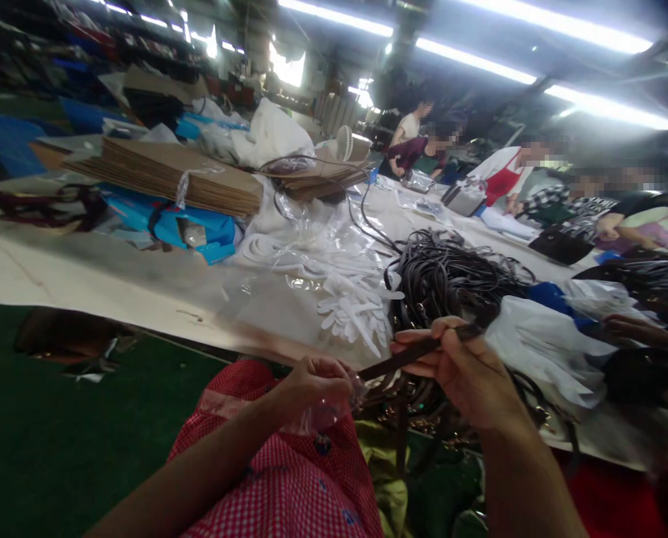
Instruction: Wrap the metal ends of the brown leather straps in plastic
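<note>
Our left hand (323, 385) closes on a crumpled clear plastic bag (326, 416) at the lower end of a flat dark strap (393, 364); the strap slants up rightward to our right hand (468, 373), thumb pinching it, other fingers loosely spread. Beyond, tangled dark straps (451, 276) heap on the counter (76, 261).

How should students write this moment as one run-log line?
right hand: dark flat strap | left hand: clear plastic at its end | table: tangled dark straps, white strips
</note>
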`<state>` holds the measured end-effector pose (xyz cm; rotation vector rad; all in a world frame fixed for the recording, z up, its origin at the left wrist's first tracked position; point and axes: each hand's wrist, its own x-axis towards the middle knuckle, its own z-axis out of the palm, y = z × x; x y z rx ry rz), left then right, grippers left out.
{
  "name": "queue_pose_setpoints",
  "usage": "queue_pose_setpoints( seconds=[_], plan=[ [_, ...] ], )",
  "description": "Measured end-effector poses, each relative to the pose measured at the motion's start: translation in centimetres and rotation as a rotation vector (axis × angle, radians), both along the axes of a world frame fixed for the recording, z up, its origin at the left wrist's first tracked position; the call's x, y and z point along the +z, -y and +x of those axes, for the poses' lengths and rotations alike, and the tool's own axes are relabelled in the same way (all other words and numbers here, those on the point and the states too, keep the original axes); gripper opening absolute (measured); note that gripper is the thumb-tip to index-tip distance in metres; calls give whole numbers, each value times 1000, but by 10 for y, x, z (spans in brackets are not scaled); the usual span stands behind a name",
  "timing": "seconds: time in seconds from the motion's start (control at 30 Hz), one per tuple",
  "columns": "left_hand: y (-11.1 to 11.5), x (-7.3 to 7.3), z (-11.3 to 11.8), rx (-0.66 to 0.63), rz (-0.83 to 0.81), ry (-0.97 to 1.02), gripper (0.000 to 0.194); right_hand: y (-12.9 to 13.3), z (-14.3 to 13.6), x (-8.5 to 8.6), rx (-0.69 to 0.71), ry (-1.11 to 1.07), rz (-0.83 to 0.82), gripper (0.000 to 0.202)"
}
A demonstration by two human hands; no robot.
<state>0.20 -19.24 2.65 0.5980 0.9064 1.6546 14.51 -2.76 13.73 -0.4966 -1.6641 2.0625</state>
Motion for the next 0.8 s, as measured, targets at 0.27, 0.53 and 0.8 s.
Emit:
queue_pose_setpoints(
  seconds=[0.27,0.53,0.8],
  plan=[
    [2,-1,-4,-23,10,75,22,-7,12,46,-174,-102,104,30],
    [3,1,0,-109,59,108,25,13,9,51,-127,-105,41,25],
    [2,0,3,-167,122,144,16,3,7,37,16,-127,31,17]
  ],
)
